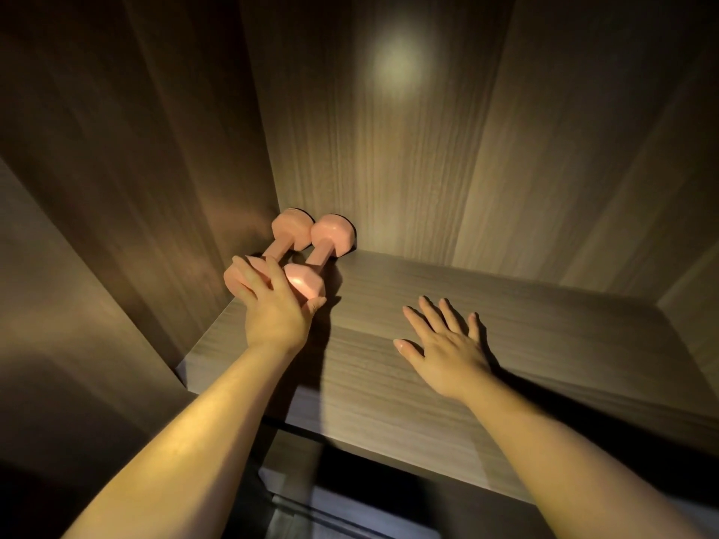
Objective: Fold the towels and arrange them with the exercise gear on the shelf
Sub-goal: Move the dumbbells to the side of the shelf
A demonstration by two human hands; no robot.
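Two pink dumbbells lie side by side in the back left corner of a wooden shelf [505, 344], their far heads against the back wall. The left dumbbell [290, 231] runs along the side wall; the right dumbbell [330, 239] lies just beside it. My left hand [272, 305] rests with straight fingers over the near heads of both dumbbells, touching them. To the right, my right hand [443, 344] hovers flat over the bare shelf board with fingers spread, holding nothing. No towels are in view.
The shelf sits inside a dark wood-grain cabinet with a left side wall [155, 188], a back wall [389, 149] and a right side wall [692, 274]. The board to the right of the dumbbells is bare. A lower level shows dimly under the front edge.
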